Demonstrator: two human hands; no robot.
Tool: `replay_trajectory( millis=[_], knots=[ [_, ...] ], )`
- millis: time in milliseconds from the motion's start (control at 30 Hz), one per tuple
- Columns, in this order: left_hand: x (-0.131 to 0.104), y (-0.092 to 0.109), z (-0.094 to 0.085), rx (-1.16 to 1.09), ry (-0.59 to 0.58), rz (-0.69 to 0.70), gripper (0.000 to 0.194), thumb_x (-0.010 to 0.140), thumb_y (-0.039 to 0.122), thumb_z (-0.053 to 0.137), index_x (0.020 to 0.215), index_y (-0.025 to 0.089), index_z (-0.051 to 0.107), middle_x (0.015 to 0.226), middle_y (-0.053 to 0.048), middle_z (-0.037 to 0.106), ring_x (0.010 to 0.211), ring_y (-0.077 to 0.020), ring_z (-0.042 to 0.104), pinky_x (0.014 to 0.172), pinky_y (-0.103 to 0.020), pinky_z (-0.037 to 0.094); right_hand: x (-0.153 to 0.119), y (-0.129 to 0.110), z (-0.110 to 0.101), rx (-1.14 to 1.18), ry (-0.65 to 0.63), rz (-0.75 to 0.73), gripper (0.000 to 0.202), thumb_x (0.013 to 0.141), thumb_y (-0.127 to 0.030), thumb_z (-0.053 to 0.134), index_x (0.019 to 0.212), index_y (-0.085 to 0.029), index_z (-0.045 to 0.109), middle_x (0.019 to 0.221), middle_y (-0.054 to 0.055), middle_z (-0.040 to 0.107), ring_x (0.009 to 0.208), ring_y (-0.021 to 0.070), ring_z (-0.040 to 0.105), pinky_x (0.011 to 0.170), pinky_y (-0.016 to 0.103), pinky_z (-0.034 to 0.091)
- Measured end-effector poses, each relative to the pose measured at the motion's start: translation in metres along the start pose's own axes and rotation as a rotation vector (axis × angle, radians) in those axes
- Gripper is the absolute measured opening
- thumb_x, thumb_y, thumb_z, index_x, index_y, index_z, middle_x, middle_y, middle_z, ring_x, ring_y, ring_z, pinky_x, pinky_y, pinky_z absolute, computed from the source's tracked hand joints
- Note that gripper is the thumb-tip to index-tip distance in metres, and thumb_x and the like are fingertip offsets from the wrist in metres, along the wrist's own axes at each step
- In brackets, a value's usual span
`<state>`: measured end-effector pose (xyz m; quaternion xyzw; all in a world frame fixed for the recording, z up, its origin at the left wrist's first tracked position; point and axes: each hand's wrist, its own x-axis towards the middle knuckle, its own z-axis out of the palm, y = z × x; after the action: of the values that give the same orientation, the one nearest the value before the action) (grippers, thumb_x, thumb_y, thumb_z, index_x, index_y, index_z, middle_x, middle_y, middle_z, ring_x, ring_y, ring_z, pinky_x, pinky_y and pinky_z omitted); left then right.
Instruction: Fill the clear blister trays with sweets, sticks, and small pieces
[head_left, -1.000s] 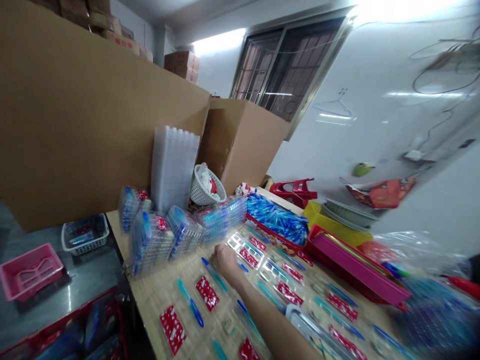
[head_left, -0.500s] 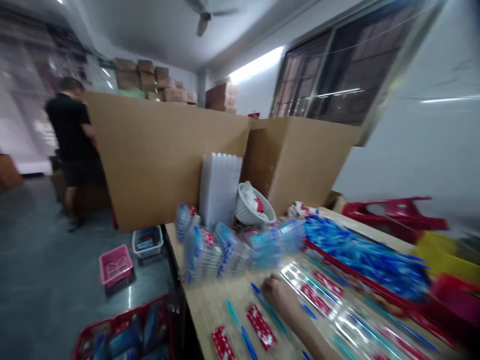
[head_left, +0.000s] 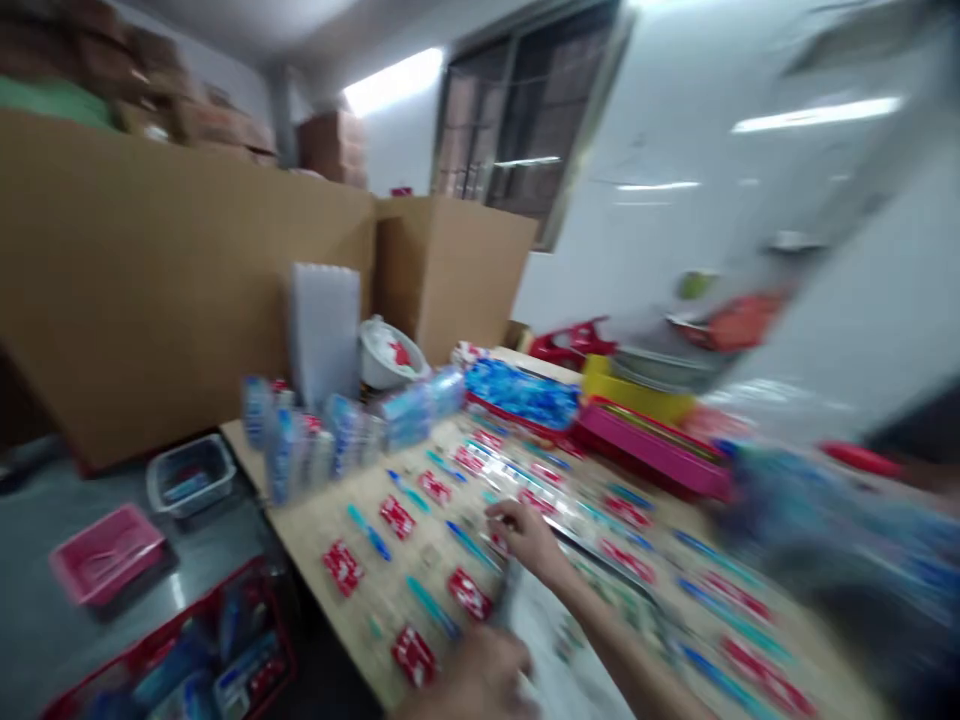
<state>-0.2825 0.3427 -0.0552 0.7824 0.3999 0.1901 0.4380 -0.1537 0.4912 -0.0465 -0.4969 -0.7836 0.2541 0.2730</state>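
My right hand (head_left: 521,530) is over the middle of the table (head_left: 300,525), its fingers curled together at the edge of a clear plastic strip or tray (head_left: 592,530). What it pinches is blurred. Nearer me, my left hand (head_left: 480,670) is smeared by motion, its fingers unclear. It is beside a red card with white marks (head_left: 414,655). A greyish, see-through shape (head_left: 512,590) lies between the hands; its kind cannot be made out. Around them lie several similar red cards (head_left: 397,517) and slim blue-and-turquoise pen-like sticks (head_left: 367,530).
Filled clear packs (head_left: 345,435) line the table's far-left edge, near a white basket (head_left: 390,355). Behind stand cardboard panels (head_left: 187,270). A tray of blue pieces (head_left: 521,390) and a pink bin (head_left: 652,450) are farther right. A red crate (head_left: 281,640) is at lower left.
The view has swung right, showing more of the table and wall. My left hand has come into view. My right hand is now by the clear plastic, its fingers curled.
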Motion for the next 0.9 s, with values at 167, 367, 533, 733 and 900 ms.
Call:
replay_trajectory(
  millis=[167,367,533,733,900],
  knots=[
    [0.015,-0.012,-0.017,0.209,0.164,-0.138,0.016,0.07,0.011,0.049,0.08,0.018,0.061,0.071,0.001,0.061,0.069,-0.0143,0.056,0.063,-0.024,0.039,-0.081,0.029,-0.06,0.039,0.066,0.22,0.017,0.072,-0.019,0.051,0.074,-0.014,0.068,0.068,0.002,0.067,0.065,0.0154,0.058,0.061,0.023,0.043],
    [0.044,-0.006,-0.015,0.376,0.17,-0.111,0.019,0.071,0.01,0.052,0.086,0.016,0.063,0.077,-0.002,0.064,0.077,-0.0156,0.058,0.072,-0.025,0.041,-0.13,0.047,-0.061,-0.006,0.091,0.267,0.016,0.067,-0.011,0.053,0.073,-0.014,0.068,0.066,0.001,0.063,0.064,0.0147,0.055,0.061,0.023,0.04],
    [0.076,0.005,0.007,0.447,0.119,-0.072,0.022,0.075,0.015,0.056,0.095,0.015,0.064,0.09,-0.006,0.067,0.09,-0.0183,0.059,0.083,-0.027,0.041,-0.127,0.046,-0.055,-0.206,0.062,0.2,0.027,0.068,-0.011,0.053,0.091,-0.015,0.066,0.09,0.006,0.064,0.083,0.0181,0.056,0.075,0.026,0.04],
    [0.092,0.009,0.019,0.508,0.052,-0.041,0.021,0.075,0.016,0.054,0.093,0.017,0.066,0.097,-0.009,0.066,0.094,-0.0224,0.06,0.08,-0.03,0.042,-0.117,0.047,-0.059,-0.263,-0.083,0.137,0.017,0.061,-0.013,0.06,0.077,-0.015,0.062,0.092,0.007,0.061,0.086,0.0191,0.053,0.073,0.025,0.037],
    [0.09,0.002,0.022,0.504,0.067,-0.043,0.017,0.073,0.012,0.053,0.085,0.018,0.064,0.092,-0.006,0.064,0.09,-0.0194,0.059,0.077,-0.027,0.041,-0.12,0.049,-0.052,-0.255,-0.081,0.142,0.022,0.061,-0.01,0.055,0.081,-0.015,0.061,0.09,0.007,0.06,0.086,0.0188,0.052,0.073,0.024,0.036]
  ],
)
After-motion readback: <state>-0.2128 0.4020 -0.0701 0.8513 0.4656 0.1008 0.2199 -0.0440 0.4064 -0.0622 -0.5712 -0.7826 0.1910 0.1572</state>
